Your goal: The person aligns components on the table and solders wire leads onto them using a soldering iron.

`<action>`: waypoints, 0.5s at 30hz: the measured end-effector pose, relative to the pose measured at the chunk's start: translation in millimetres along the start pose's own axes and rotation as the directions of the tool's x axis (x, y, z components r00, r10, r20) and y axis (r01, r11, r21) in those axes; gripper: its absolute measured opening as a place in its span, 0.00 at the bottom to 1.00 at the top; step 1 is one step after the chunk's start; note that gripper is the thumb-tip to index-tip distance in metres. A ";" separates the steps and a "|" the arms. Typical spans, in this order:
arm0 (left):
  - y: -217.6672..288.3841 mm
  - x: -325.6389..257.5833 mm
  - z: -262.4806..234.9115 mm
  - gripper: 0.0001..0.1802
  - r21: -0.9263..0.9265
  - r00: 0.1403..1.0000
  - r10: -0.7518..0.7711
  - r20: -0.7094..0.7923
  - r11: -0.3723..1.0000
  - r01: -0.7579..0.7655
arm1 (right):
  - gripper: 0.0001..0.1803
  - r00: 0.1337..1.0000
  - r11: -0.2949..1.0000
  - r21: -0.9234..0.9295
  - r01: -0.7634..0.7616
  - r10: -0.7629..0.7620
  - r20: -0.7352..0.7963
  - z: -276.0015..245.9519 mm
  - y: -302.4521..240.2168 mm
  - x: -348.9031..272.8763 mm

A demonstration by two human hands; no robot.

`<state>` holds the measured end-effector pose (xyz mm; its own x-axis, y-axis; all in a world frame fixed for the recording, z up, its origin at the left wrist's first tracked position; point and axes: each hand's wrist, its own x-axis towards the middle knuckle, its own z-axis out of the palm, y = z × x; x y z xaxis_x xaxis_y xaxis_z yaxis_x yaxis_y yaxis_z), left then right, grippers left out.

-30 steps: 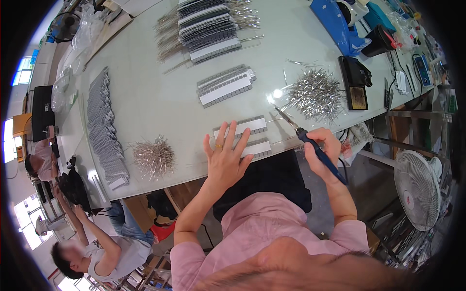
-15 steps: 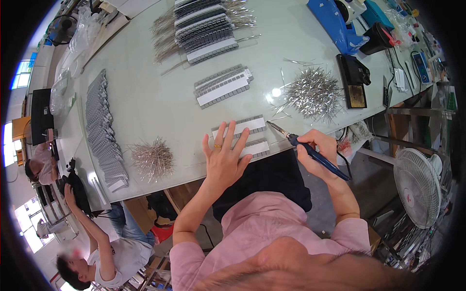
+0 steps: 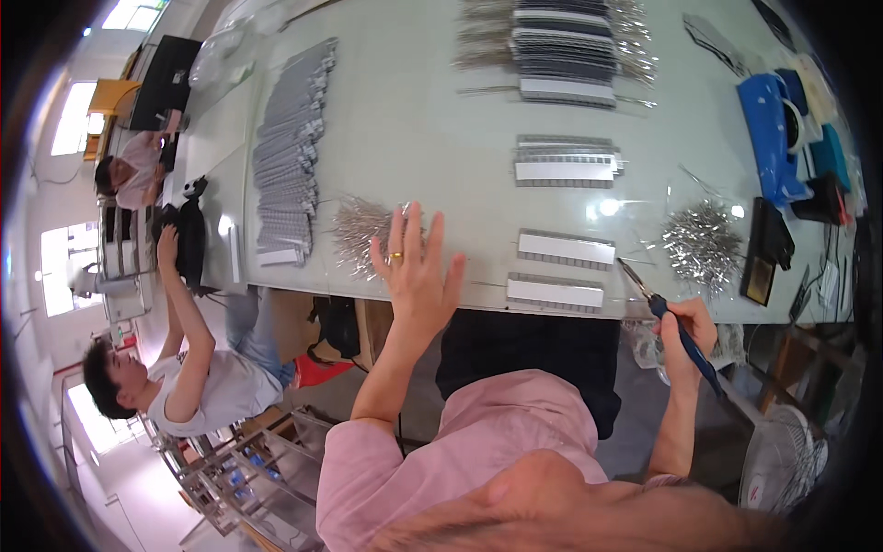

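My left hand (image 3: pixel 418 276), fingers spread and a ring on one, reaches over the right side of a pile of thin metal wires (image 3: pixel 359 230). No wire shows in its grip. My right hand (image 3: pixel 685 336) is wrapped round the blue handle of a soldering iron (image 3: pixel 696 357). The iron's tip is close to the right end of a grey segmented strip with a white band (image 3: pixel 566 248). A similar strip (image 3: pixel 555 293) lies nearer the table's front edge. Behind them sits a small stack of such strips (image 3: pixel 566 171).
At the back, a large strip stack (image 3: pixel 566 90) has wires sticking out both sides. More grey strips (image 3: pixel 290 166) lie far left. Rightward are another wire pile (image 3: pixel 704 241), a black iron stand (image 3: pixel 762 267), a blue tape dispenser (image 3: pixel 768 138) and a fan (image 3: pixel 782 460). A co-worker (image 3: pixel 221 368) sits left.
My left hand has left the strips and moved left to the wire pile. My right hand still holds the soldering iron near the strip's right end. The whole view has turned leftward.
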<state>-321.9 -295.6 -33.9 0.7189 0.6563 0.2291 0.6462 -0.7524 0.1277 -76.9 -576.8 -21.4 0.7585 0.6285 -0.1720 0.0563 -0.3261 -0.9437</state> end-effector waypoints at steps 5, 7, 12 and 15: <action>-16.9 -3.2 2.7 0.29 0.082 0.995 -0.095 -0.018 0.992 0.096 | 0.03 1.000 1.000 -0.002 0.004 -0.004 0.007 3.5 0.6 4.9; -12.7 0.2 7.8 0.30 0.082 0.998 -0.062 0.002 0.995 0.062 | 0.03 1.000 1.000 -0.018 0.015 -0.014 0.007 5.5 -0.4 5.2; 7.6 -4.6 10.7 0.31 -0.093 0.997 0.063 0.034 0.994 -0.060 | 0.04 0.999 0.999 0.027 0.040 -0.039 -0.028 8.0 -2.8 3.4; 2.6 -6.4 6.6 0.32 -0.063 1.000 0.008 -0.007 0.998 -0.009 | 0.04 1.000 1.000 0.003 0.012 -0.012 -0.020 9.7 -7.7 2.4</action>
<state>-323.1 -301.4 -41.4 0.7223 0.6498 0.2369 0.6226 -0.7600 0.1864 -81.8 -565.9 -17.3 0.7707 0.6180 -0.1554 0.0634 -0.3170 -0.9463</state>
